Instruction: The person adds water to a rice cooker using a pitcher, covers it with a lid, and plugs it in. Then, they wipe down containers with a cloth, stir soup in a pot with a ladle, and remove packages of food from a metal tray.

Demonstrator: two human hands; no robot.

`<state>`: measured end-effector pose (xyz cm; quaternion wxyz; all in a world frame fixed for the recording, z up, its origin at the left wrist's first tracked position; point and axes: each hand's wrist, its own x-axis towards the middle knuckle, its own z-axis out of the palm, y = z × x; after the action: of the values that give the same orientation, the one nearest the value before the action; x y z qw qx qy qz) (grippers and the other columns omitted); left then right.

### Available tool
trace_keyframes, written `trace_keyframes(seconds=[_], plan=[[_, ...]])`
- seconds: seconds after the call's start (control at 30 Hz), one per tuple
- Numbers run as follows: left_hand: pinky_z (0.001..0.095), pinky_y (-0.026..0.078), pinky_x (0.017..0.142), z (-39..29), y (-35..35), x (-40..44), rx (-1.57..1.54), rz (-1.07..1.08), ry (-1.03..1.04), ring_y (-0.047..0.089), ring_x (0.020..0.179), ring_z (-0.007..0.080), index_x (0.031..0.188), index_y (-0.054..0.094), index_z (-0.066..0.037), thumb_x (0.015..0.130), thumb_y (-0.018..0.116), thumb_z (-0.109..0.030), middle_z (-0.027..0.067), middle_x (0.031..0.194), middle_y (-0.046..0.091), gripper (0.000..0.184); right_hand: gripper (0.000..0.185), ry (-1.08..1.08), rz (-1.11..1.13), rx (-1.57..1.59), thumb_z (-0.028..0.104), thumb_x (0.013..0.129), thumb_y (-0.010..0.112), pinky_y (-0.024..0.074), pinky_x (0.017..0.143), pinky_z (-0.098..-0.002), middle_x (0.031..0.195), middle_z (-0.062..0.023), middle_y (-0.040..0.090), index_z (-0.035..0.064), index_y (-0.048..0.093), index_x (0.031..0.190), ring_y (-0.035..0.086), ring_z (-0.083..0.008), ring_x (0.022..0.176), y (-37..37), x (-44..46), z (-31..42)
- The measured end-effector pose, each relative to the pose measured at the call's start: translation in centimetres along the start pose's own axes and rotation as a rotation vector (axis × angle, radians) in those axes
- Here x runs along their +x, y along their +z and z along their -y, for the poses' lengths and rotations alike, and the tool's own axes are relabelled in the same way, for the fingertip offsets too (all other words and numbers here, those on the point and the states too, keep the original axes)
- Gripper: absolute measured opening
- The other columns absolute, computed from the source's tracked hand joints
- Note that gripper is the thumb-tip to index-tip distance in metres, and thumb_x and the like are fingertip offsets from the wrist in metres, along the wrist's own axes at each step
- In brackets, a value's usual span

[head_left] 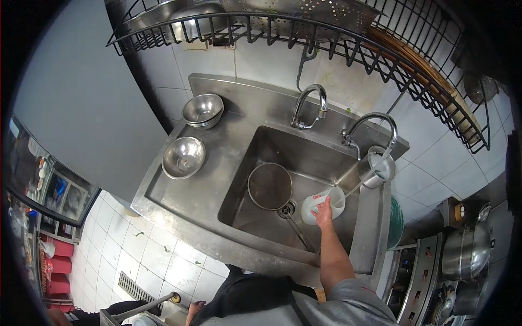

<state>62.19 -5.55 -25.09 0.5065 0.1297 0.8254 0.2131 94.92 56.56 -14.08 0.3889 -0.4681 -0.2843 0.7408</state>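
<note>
My right hand (324,211) grips a white translucent plastic container (311,208) with red marks, low over the right side of the sink (255,142). Its round mouth tilts up and to the right. A thin pale streak runs between that mouth and a metal pot (372,176) on the sink's right rim; whether it is water or a handle I cannot tell. Left of the container, a round strainer (270,186) lies in the basin by the drain. My left hand (194,311) shows only partly at the bottom edge, low beside my body, its fingers unclear.
Two curved taps (310,92) stand behind the basin; the right one reaches over the pot. Metal bowls (184,157) sit on the left drainboard. A black wire rack (293,22) hangs above. Another person's dark sleeve (87,317) shows at lower left.
</note>
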Motion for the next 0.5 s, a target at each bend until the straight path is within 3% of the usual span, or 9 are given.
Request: trace_keyframes(seconds=[0.33,0.5], plan=[[0.0260,0.047,0.069,0.3,0.2,0.8,-0.234,0.062,-0.084,0.061,0.076,0.0153,0.097,0.061,0.002,0.084,0.047,-0.015,0.0104,0.080,0.065,0.025,0.067,0.003,-0.002,-0.004,0.066,0.079,0.028,0.0194,0.094,-0.0485,0.125,0.0003,0.041,0.0146,0.038,0.121,0.028,-0.0170,0.120,0.1,0.2,0.0],[0.0264,0.048,0.067,-0.6,0.0,0.1,-0.128,0.012,-0.092,0.061,0.074,0.0152,0.096,0.061,0.001,0.084,0.049,-0.017,0.0102,0.080,0.065,0.025,0.067,0.009,-0.006,-0.006,0.066,0.080,0.028,0.0187,0.095,-0.0489,0.126,0.0003,0.041,0.0149,0.036,0.122,0.028,-0.0173,0.120,0.0,0.2,0.0]])
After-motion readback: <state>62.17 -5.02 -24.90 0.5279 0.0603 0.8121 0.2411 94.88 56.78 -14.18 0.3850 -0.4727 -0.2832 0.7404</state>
